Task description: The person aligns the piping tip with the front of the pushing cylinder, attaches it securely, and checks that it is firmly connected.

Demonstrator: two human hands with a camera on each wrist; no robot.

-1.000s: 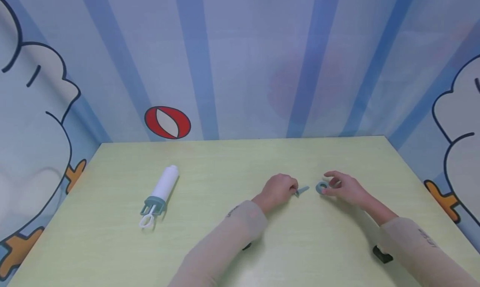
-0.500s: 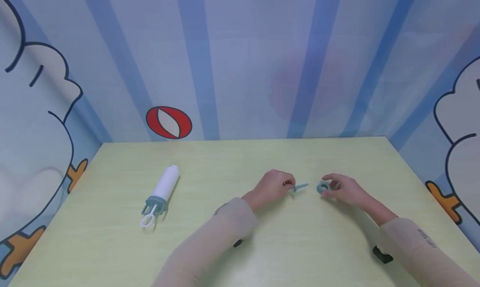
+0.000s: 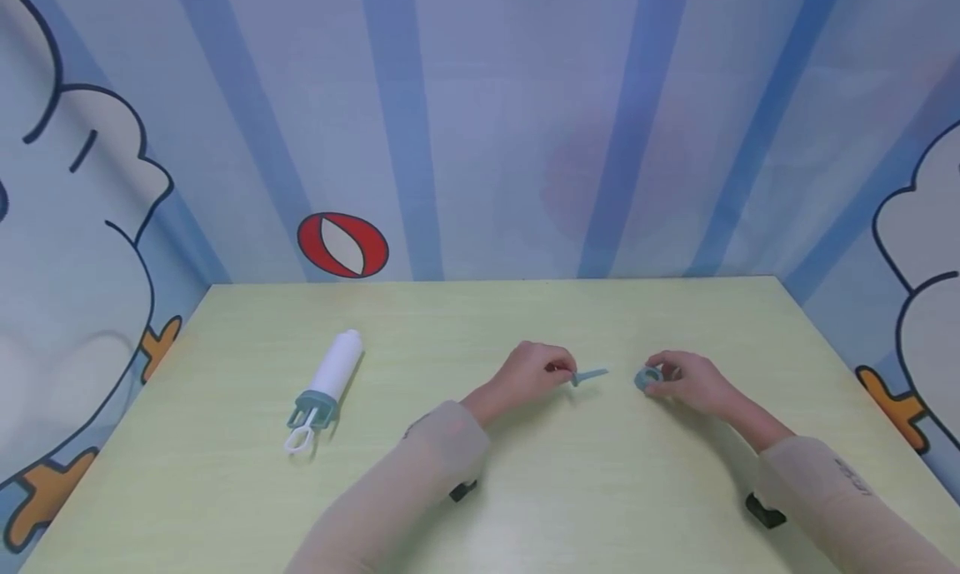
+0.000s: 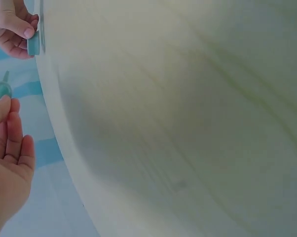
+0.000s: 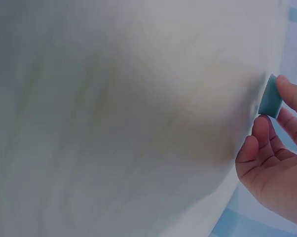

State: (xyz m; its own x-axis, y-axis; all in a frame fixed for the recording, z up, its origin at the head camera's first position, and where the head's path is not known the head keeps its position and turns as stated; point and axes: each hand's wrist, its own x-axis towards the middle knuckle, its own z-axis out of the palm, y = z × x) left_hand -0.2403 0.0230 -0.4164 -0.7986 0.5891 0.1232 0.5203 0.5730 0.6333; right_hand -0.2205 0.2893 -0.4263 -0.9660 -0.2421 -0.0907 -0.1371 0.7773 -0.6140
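Observation:
My left hand [image 3: 527,371] pinches a small teal nozzle [image 3: 592,375] by its wide end, with the thin tip pointing right. In the left wrist view the nozzle [image 4: 1,91] shows a round flange at my thumb and fingertip. To its right, my right hand [image 3: 693,381] holds a teal ring [image 3: 640,381] between thumb and fingers, close over the table. Seen edge-on in the right wrist view, the ring [image 5: 271,98] looks like a short, slightly tapered band. A gap separates nozzle and ring.
On the left of the pale table [image 3: 465,324] lies a white syringe-like tube [image 3: 335,367] with a teal collar [image 3: 314,408] and a white loop handle [image 3: 298,441]. A blue striped backdrop [image 3: 495,124] rises behind the table's far edge.
My left hand has drawn leftward with the nozzle, widening its distance from the ring. The right hand stays nearly in place, its fingers closing in a little on the ring.

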